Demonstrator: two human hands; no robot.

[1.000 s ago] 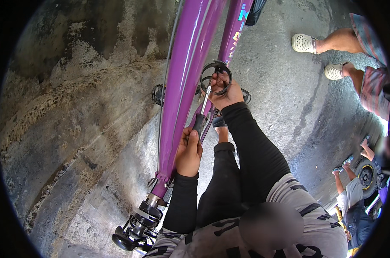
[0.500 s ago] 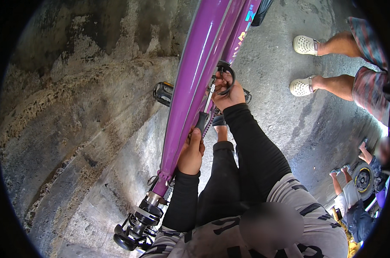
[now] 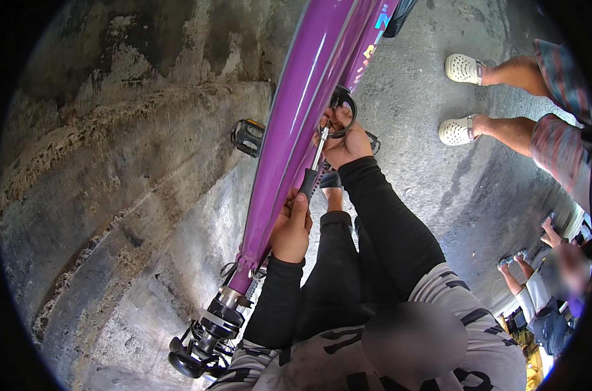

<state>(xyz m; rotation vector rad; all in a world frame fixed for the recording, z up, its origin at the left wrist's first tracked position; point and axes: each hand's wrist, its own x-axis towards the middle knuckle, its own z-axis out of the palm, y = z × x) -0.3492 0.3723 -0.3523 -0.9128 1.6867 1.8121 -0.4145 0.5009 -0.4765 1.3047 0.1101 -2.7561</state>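
Note:
A purple bicycle frame [image 3: 295, 117] runs slantwise in front of me. My left hand [image 3: 291, 229] is wrapped round the dark handle of a screwdriver-like driver [image 3: 308, 181], beside the tube. Its metal shaft points up toward my right hand [image 3: 349, 144]. Those right fingers are closed at a black ring-shaped holder [image 3: 354, 117] against the frame, close to the driver's tip. What the tip meets is partly hidden by the fingers.
A black pedal [image 3: 248, 137] sticks out left of the frame. The headset end [image 3: 223, 318] is at lower left. A rough concrete ledge [image 3: 120, 189] fills the left. At right stands a person in cream clogs [image 3: 463, 68]; other people are farther back.
The frame has tipped very slightly, its lower end moving left. The driver's tip sits a little lower, with my right fingers nearer to it. A person at far right has shifted.

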